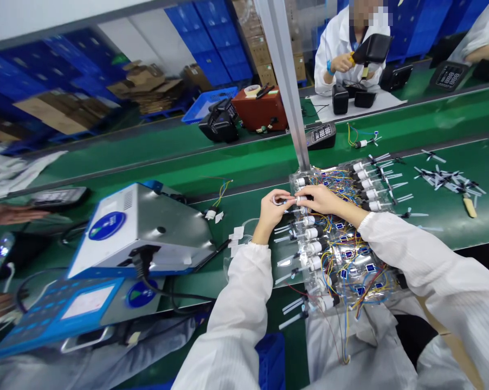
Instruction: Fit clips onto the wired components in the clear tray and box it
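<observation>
My left hand (271,212) and my right hand (322,199) meet above the left side of a wired assembly batch. Between their fingertips is a small white cylindrical part (301,200), partly covered by the fingers. The fingers of my left hand are curled, with a pale ring-like edge showing at them; what it is I cannot make out. My right thumb and fingers pinch the cylinder. Around and below lie rows of similar white cylinders (311,233) with black ends and pale strips, joined to coloured wires (329,254) and small blue boards (370,268) on clear plastic.
A blue-and-grey machine (155,227) with cables stands at left. White stickers (234,241) lie beside my left sleeve. A metal post (287,81) rises ahead. Loose black-and-white pieces (448,179) are at right. Across the line, a person in white (329,49) handles a black device (372,49).
</observation>
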The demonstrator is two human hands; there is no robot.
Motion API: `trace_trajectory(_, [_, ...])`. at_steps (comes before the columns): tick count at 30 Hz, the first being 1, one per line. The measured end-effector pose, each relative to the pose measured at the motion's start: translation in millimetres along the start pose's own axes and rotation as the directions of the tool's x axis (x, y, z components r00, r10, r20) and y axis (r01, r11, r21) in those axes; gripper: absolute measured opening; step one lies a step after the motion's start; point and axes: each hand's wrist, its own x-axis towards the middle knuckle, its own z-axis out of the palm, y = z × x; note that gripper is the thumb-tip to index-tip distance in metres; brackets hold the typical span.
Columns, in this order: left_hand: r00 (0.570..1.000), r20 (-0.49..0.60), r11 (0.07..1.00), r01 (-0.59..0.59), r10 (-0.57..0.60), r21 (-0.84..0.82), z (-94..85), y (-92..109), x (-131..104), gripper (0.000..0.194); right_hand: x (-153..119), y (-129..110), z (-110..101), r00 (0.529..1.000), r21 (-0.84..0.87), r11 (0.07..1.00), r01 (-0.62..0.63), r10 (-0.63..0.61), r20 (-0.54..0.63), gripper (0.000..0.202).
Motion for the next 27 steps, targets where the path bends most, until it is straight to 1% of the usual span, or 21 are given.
trace_trajectory(4, [1.0,0.007,1.0,0.005,-0.006,0.03,6.8,-3.9,-0.1,0.035,1.0,4.3,-0.5,1.0,-0.031,0.999,0.008,-0.007,0.024,0.022])
trace_trajectory(6, [1.0,0.006,0.999,-0.004,0.004,0.047,8.6,-6.0,-0.3,0.034,1.3,1.8,0.7,0.999,-0.089,0.996,-0.007,0.011,0.044,0.023])
trace_trajectory(9, [0.999,-0.014,0.993,-0.034,0.035,0.109,7.0,-7.5,-0.9,0.033,2.2,-15.6,-0.1,0.995,-0.286,0.957,-0.041,0.064,0.073,0.022])
trace_trajectory(11, [0.999,0.037,0.989,-0.039,0.034,0.143,2.9,-7.8,-0.8,0.034,4.4,-32.7,-10.0,0.996,-0.429,0.903,-0.005,0.044,0.083,0.019])
trace_trajectory(12, [0.996,0.084,0.99,-0.038,0.026,0.138,0.2,-8.3,-0.3,0.037,5.5,-40.2,-20.6,0.997,-0.483,0.875,0.023,0.018,0.08,0.019])
trace_trajectory(13, [0.992,0.127,0.993,-0.035,0.02,0.114,-2.6,-9.0,0.5,0.04,5.9,-45.6,-35.9,0.998,-0.523,0.851,0.042,-0.008,0.067,0.02])
trace_trajectory(14, [0.987,0.156,0.996,-0.034,0.021,0.08,-5.3,-10.2,1.5,0.045,4.7,-47.7,-56.1,0.999,-0.552,0.833,0.042,-0.021,0.043,0.021])
trace_trajectory(15, [0.986,0.162,0.998,-0.036,0.028,0.043,-7.8,-11.9,2.8,0.049,1.1,-45.9,-80.9,1.0,-0.572,0.82,0.004,-0.005,0.0,0.022])
trace_trajectory(16, [0.99,0.137,0.999,-0.038,0.035,0.014,-9.8,-13.9,4.2,0.051,-5.7,-39.9,-109.0,0.998,-0.584,0.81,-0.058,0.038,-0.047,0.024])
trace_trajectory(17, [0.996,0.083,0.999,-0.039,0.039,-0.003,-11.2,-16.3,5.7,0.054,-16.1,-30.0,-138.8,0.987,-0.593,0.789,-0.161,0.115,-0.114,0.026])
trace_trajectory(18, [0.999,0.009,0.999,-0.039,0.039,-0.011,-11.9,-18.8,7.2,0.056,-30.0,-17.1,-168.3,0.956,-0.6,0.745,-0.293,0.22,-0.193,0.029])
trace_trajectory(19, [0.997,-0.069,0.999,-0.037,0.036,-0.016,-12.1,-21.2,8.6,0.059,-47.1,-2.5,-195.5,0.901,-0.601,0.671,-0.434,0.339,-0.272,0.032])
trace_trajectory(20, [0.99,-0.136,0.999,-0.035,0.031,-0.024,-11.8,-23.3,9.9,0.06,-66.3,12.5,-218.6,0.819,-0.599,0.565,-0.567,0.464,-0.337,0.034])
trace_trajectory(21, [0.983,-0.182,0.999,-0.033,0.026,-0.041,-11.1,-24.7,11.0,0.06,-86.7,26.6,-236.5,0.699,-0.588,0.424,-0.689,0.604,-0.384,0.035])
trace_trajectory(22, [0.979,-0.204,0.998,-0.034,0.021,-0.062,-10.3,-25.5,12.0,0.058,-106.9,38.9,-248.7,0.548,-0.566,0.275,-0.777,0.738,-0.393,0.036])
trace_trajectory(23, [0.978,-0.209,0.996,-0.036,0.017,-0.087,-9.4,-25.6,12.8,0.056,-125.7,49.0,-255.2,0.391,-0.539,0.144,-0.83,0.839,-0.378,0.04])
trace_trajectory(24, [0.978,-0.206,0.993,-0.037,0.014,-0.11,-8.6,-24.8,13.3,0.052,-142.1,56.7,-256.9,0.32,-0.526,0.087,-0.846,0.872,-0.37,0.045])
trace_trajectory(25, [0.978,-0.207,0.991,-0.039,0.011,-0.128,-7.9,-23.5,13.7,0.047,-155.3,62.2,-255.0,0.27,-0.515,0.048,-0.856,0.891,-0.364,0.048])
trace_trajectory(26, [0.976,-0.216,0.989,-0.042,0.01,-0.143,-7.3,-21.7,14.0,0.041,-165.1,65.6,-250.9,0.228,-0.502,0.016,-0.865,0.904,-0.363,0.051])
trace_trajectory(27, [0.973,-0.229,0.987,-0.049,0.012,-0.156,-6.7,-19.5,14.0,0.033,-171.3,67.5,-246.0,0.207,-0.49,-0.001,-0.872,0.906,-0.37,0.052])
